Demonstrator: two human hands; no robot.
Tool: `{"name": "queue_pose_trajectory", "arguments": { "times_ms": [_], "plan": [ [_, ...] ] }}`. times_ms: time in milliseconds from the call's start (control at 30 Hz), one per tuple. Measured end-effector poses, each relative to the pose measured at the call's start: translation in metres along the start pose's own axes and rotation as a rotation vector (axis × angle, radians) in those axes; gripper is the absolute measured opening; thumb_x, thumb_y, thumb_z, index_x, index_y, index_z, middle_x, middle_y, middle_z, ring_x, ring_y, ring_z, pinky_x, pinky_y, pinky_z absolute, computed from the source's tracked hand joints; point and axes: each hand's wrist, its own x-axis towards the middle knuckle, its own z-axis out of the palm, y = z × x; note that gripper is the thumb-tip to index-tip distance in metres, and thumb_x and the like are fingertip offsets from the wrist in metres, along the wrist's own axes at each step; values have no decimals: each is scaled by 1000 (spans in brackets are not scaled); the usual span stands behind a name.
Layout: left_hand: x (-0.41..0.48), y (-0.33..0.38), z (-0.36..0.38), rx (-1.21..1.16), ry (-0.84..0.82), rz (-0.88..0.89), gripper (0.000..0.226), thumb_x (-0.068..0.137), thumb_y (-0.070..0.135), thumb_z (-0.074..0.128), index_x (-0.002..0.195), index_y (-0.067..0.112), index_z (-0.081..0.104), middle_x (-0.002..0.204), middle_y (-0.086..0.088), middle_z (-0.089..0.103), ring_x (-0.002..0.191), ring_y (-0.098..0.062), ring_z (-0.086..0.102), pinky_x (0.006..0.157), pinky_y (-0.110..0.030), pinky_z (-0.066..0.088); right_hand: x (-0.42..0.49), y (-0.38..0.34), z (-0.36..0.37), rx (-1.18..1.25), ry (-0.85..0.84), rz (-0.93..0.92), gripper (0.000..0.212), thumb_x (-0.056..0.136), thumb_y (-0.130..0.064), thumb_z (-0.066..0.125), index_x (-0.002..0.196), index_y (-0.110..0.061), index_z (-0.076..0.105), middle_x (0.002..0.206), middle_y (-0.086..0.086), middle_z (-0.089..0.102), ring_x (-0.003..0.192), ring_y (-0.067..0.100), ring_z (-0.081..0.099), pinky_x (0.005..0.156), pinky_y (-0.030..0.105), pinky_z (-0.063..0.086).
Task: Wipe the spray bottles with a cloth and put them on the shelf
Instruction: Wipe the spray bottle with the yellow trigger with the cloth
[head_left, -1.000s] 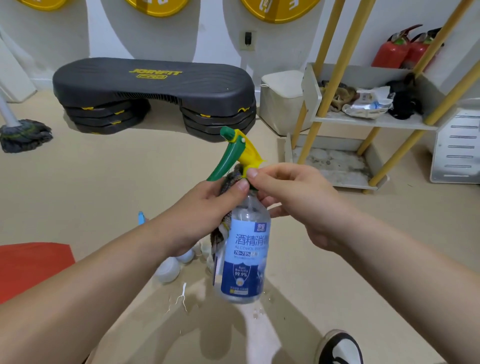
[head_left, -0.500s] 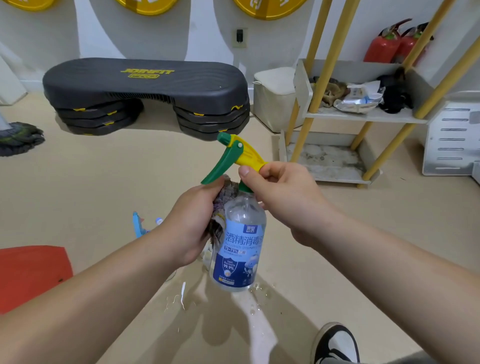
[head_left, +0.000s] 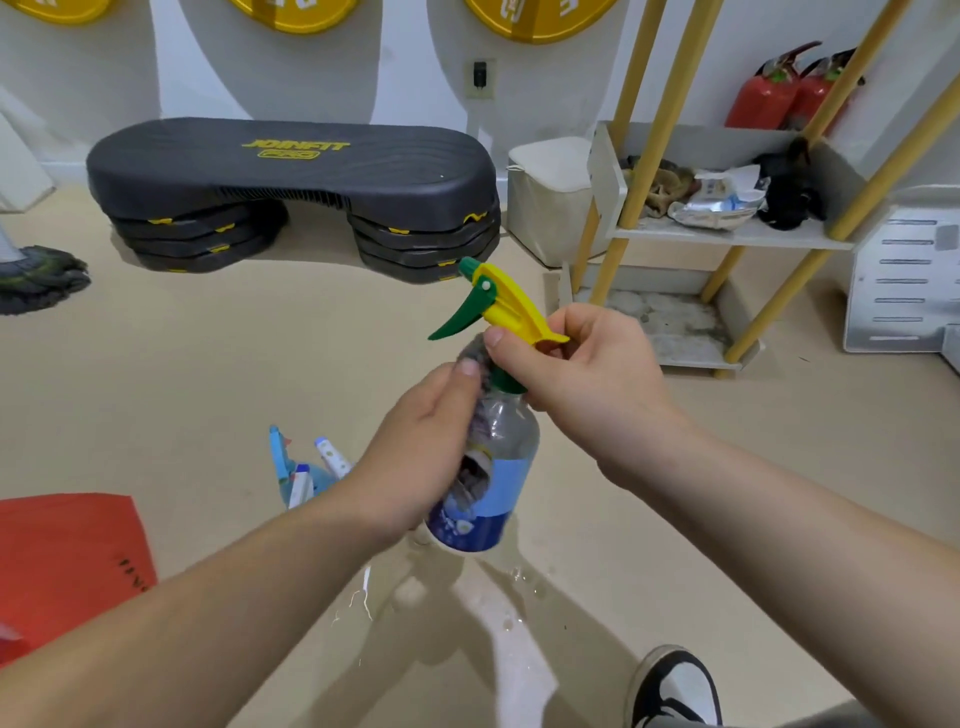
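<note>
A clear spray bottle (head_left: 506, 441) with a blue label and a yellow-and-green trigger head hangs in mid-air at the centre of the view. My right hand (head_left: 587, 374) pinches it at the neck, just under the trigger head. My left hand (head_left: 421, 457) grips a dark patterned cloth (head_left: 475, 358) and presses it round the bottle's left side; most of the cloth is hidden behind my fingers. Other spray bottles (head_left: 306, 467), blue and white, lie on the floor behind my left wrist. The shelf (head_left: 727, 236), white boards on yellow poles, stands at the back right.
A black step platform (head_left: 291, 176) sits at the back. A mop head (head_left: 36, 270) lies far left and a red bag (head_left: 67, 551) at lower left. Water is spilled on the floor (head_left: 519, 582) beneath the bottle. Rags and a packet fill the shelf's upper board. My shoe (head_left: 675, 686) is bottom right.
The bottle has turned, so its label front now faces away to the left. My left hand with the cloth has slid lower along the bottle's side. The view has shifted slightly.
</note>
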Motion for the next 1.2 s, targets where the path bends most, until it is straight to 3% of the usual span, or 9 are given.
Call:
{"name": "queue_pose_trajectory", "arguments": {
  "times_ms": [133,233,367,500,633,767,900,1033,1200],
  "plan": [
    [4,6,-5,-125,4,-202,39,111,40,41,96,21,71,84,4,79,80,-13,76,61,-23,54,-3,3,6,25,-46,53,44,83,-38,85,84,0,63,84,27,70,65,23,61,72,61,57],
    [-13,-3,8,143,74,23,32,111,44,36,98,27,60,92,5,69,92,-21,69,73,-38,54,-1,6,7,29,-39,72,47,82,-42,83,85,0,61,86,29,68,66,23,57,74,63,56],
    [-34,-9,25,360,94,322,11,104,35,39,103,30,49,100,13,51,99,-11,53,80,-22,41,3,3,4,-86,0,33,48,79,-50,80,82,-6,62,76,21,68,65,29,61,71,59,58],
    [-18,-9,17,38,52,84,23,102,45,44,108,30,62,102,-1,69,102,-24,66,93,-44,52,1,0,1,-232,24,-57,42,86,-47,77,73,-14,55,57,-1,57,58,20,52,60,41,47],
    [3,-1,-3,-306,-50,-184,28,104,34,52,111,17,73,112,-12,79,108,-30,74,107,-50,52,1,2,-2,-139,10,-75,43,87,-44,78,80,-6,60,72,19,68,70,40,65,68,54,56],
    [8,3,-11,-397,-120,-334,35,99,29,49,86,11,76,84,-11,77,72,-25,72,78,-34,53,-1,1,-5,-66,-97,-61,37,92,-36,77,88,-1,66,85,29,69,63,29,59,64,54,56],
    [9,3,-10,-492,-186,-366,39,91,25,47,67,13,74,78,-12,68,68,-27,64,76,-37,47,-2,-4,-7,-28,-200,-57,27,95,-31,75,87,-6,68,75,26,68,54,16,55,47,30,47],
    [6,3,-8,-522,-244,-470,44,90,28,45,57,15,70,69,-8,65,59,-24,61,69,-34,43,-1,-6,-7,-64,-241,-64,24,96,-32,73,81,-14,67,73,21,70,57,17,58,53,34,47],
    [2,2,0,-527,-258,-388,54,99,22,39,67,11,82,86,-12,79,73,-23,76,70,-28,58,1,-8,-14,-102,-334,30,24,97,-31,72,87,-9,67,67,11,65,51,19,56,47,31,48]
  ]
}}
